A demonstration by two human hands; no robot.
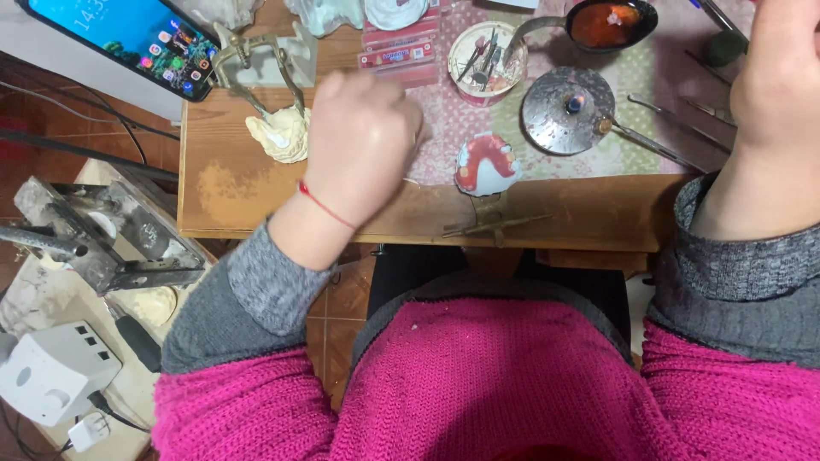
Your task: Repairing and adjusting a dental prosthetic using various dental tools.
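My left hand (363, 141) hovers over the wooden table (231, 188), fingers curled in, blurred by motion; whether it holds anything I cannot tell. It sits between a cream plaster dental cast (280, 132) on its left and a denture model with red wax gums (487, 164) on its right. My right hand (781, 77) is raised at the far right edge above thin metal tools (683, 107); its fingers are cut off by the frame. A red string circles my left wrist.
A phone (128, 34) lies at the back left. A round metal lid with a handle (568, 111), a spoon of orange wax (608, 21) and a small tub of instruments (487, 55) stand behind. A metal press (94, 235) and white power adapter (51, 371) sit left.
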